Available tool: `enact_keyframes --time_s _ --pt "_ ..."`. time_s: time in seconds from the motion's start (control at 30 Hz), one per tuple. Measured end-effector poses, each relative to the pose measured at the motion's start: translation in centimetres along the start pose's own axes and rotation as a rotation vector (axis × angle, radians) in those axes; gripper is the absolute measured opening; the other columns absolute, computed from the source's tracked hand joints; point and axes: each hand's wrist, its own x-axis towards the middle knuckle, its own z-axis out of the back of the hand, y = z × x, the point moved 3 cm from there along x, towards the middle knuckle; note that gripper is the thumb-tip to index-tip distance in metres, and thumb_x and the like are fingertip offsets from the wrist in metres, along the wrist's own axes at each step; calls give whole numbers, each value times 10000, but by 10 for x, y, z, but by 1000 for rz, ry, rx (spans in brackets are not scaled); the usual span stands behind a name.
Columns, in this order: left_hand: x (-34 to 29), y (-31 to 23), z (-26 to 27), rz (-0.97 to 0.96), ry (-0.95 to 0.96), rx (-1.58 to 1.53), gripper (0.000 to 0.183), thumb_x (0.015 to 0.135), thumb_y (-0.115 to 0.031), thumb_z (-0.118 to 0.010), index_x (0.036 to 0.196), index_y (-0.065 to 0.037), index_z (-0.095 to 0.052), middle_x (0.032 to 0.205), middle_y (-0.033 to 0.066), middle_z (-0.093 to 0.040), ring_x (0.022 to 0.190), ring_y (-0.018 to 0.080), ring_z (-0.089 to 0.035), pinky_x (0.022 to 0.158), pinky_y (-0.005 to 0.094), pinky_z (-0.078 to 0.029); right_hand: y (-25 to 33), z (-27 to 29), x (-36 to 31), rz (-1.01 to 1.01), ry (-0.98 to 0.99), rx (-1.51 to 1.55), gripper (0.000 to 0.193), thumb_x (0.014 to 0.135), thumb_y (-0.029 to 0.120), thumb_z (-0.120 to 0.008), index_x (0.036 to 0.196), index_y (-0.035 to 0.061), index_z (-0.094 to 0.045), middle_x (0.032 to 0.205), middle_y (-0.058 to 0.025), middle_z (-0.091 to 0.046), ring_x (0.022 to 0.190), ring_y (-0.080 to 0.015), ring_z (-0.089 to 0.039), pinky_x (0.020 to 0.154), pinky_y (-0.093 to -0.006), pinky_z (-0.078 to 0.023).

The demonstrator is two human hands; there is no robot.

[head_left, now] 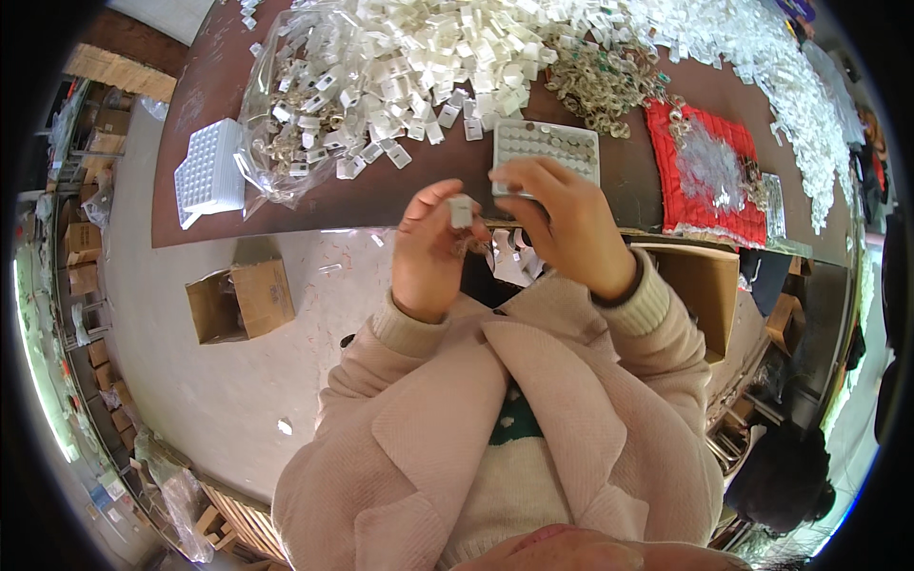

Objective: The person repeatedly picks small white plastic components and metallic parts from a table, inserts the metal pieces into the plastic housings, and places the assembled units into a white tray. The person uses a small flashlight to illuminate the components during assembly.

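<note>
Above the near edge of the brown table, my left hand (425,255) is closed around a small white plastic piece (461,211), with the piece's block-shaped end standing out past the fingers. A small loose part seems to hang below it, too blurred to name. My right hand (576,226) is raised beside it, fingers curved and thumb apart, with nothing visible between them. Its fingertips are over the near left corner of a white tray (545,130) that carries rows of small round discs. The two hands do not touch.
Heaps of white plastic pieces (419,67) and small clear parts (602,84) cover the far table. A clear plastic bag (259,157), stacked white trays (214,169) and a red cloth (674,181) lie nearby. Below are cardboard boxes (262,297) (693,285).
</note>
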Motion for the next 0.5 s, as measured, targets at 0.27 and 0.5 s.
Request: enact_keyframes --time_s 0.27,0.5 --pt "2 -25 37 -7 -179 -19 161 988 -121 -550 1132 -62 -593 1074 104 -638 842 214 -618 742 325 -511 -23 -88 94 179 254 -477 130 815 137 -694 894 45 -648 858 -135 -678 789 -342 -686 658 -443 -527" --pt "2 -37 49 -17 -189 56 97 962 -63 -566 1043 -37 -612 1005 89 -650 822 202 -634 739 322 -515 -38 -86 110 153 228 -602 95 805 129 -613 766 62 -669 756 -160 -674 725 -369 -670 634 -474 -521"
